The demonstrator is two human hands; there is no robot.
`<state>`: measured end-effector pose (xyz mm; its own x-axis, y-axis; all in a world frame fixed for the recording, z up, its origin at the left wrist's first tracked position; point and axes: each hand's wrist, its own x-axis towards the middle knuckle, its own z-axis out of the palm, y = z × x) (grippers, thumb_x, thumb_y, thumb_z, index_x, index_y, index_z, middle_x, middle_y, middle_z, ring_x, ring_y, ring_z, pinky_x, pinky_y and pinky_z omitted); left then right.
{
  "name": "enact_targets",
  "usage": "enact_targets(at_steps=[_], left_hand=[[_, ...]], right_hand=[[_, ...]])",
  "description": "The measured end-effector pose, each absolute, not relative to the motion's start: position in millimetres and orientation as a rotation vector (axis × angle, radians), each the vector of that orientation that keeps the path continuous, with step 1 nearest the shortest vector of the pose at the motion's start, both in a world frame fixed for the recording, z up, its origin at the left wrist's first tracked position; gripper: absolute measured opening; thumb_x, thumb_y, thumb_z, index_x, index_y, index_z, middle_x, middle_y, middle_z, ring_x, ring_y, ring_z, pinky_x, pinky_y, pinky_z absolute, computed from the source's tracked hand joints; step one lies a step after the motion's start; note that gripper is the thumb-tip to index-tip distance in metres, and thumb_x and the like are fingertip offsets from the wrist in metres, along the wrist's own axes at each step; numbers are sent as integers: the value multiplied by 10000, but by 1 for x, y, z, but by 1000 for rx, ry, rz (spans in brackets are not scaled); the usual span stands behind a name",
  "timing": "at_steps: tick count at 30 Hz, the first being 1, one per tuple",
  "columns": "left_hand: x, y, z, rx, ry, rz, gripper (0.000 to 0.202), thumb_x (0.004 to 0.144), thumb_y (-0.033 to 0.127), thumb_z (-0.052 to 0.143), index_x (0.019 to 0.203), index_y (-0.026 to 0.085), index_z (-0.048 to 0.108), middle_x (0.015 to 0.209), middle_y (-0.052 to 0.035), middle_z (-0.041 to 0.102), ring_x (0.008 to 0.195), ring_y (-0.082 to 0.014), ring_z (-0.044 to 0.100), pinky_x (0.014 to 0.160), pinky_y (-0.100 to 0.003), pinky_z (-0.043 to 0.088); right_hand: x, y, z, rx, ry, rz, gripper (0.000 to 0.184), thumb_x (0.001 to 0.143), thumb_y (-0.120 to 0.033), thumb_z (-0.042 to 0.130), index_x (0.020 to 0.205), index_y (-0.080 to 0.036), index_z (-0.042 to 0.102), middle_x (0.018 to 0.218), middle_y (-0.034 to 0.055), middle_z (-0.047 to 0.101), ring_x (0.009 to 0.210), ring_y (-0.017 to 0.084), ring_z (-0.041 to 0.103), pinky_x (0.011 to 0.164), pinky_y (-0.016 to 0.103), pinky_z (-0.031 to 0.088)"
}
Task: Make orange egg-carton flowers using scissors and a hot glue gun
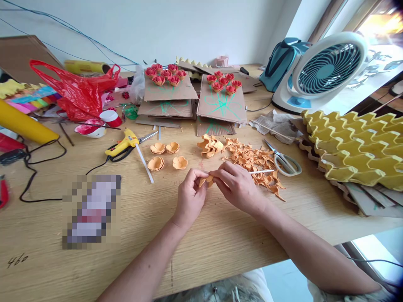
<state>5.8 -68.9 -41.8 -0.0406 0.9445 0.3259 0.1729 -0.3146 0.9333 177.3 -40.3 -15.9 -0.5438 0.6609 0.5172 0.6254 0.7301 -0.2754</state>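
Both my hands meet over the front middle of the wooden table. My left hand (192, 193) pinches a small orange petal-shaped cup (206, 181), partly hidden by fingers. From the other side my right hand (237, 186) grips the same piece with its fingertips. A thin white stick (262, 171) shows beside the right hand. Just beyond the left hand lie several orange flower cups (180, 162), some nested. A stack of uncut orange cups (210, 146) rests farther back, next to a heap of orange trimmings (255, 157).
Scissors (285, 161) lie right of the trimmings. A yellow glue gun (124, 144) rests over black-handled scissors at left. Behind are cardboard sheets (220, 102) carrying red flowers (217, 87). A fan (327, 67) and yellow egg trays (355, 147) stand at right, a red bag (77, 94) at left.
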Motion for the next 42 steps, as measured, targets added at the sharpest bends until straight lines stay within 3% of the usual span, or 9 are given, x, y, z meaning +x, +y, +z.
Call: enact_targets(at_steps=[9, 15, 21, 27, 30, 35, 39, 42], left_hand=[[7, -67, -40, 1478, 1168, 1410, 75, 885, 128, 596, 883, 198, 572, 785, 11, 643, 715, -117, 640, 673, -224, 527], [9, -69, -39, 1448, 1182, 1466, 61, 893, 133, 595, 905, 192, 584, 896, -22, 705, 828, -123, 679, 762, -231, 541], [8, -69, -42, 1469, 1194, 1418, 80, 901, 119, 585, 914, 197, 579, 834, 5, 658, 767, -116, 656, 698, -212, 521], [0, -65, -37, 1789, 1299, 1263, 245, 961, 123, 536, 1161, 220, 640, 1047, -42, 739, 940, -154, 696, 845, -258, 525], [-2, -64, -38, 1838, 1345, 1294, 258, 970, 123, 522, 1155, 220, 674, 1112, -60, 735, 1040, -183, 685, 921, -290, 513], [-1, -63, -45, 1673, 1415, 1287, 240, 992, 216, 536, 1202, 200, 652, 1120, -84, 704, 913, -176, 687, 846, -300, 540], [3, -64, -47, 1718, 1361, 1276, 287, 985, 208, 547, 1265, 208, 610, 1201, -96, 664, 1076, -201, 657, 945, -327, 525], [5, -65, -49, 1758, 1335, 1263, 289, 982, 181, 529, 1259, 209, 606, 1183, -99, 654, 1130, -214, 640, 962, -341, 526]], right_hand=[[179, -40, -12, -914, -2412, -134, 236, 1040, -211, 495, 941, -181, 708, 813, 52, 607, 718, 183, 517, 668, 311, 357], [177, -40, -15, -954, -2320, 23, 193, 1041, -232, 513, 1034, -173, 696, 881, 63, 632, 765, 178, 555, 708, 293, 399], [178, -40, -15, -941, -2371, -45, 218, 1039, -225, 499, 956, -182, 696, 825, 53, 603, 733, 183, 539, 668, 304, 376], [176, -39, -15, -1072, -2310, 150, 133, 1014, -218, 544, 949, -178, 652, 867, 47, 633, 732, 163, 565, 667, 280, 401], [177, -40, -12, -1134, -2243, 268, 117, 994, -182, 552, 905, -182, 628, 849, 26, 621, 682, 138, 550, 634, 261, 398], [178, -44, -10, -1161, -2129, 516, 103, 956, -122, 570, 903, -188, 629, 886, 17, 603, 698, 118, 575, 620, 232, 411], [175, -44, -12, -1208, -2130, 586, 133, 949, -121, 581, 1007, -198, 672, 910, 19, 623, 668, 110, 579, 630, 234, 420], [174, -44, -13, -1248, -2154, 563, 146, 955, -129, 575, 982, -209, 694, 892, 15, 615, 665, 110, 584, 625, 233, 411]])
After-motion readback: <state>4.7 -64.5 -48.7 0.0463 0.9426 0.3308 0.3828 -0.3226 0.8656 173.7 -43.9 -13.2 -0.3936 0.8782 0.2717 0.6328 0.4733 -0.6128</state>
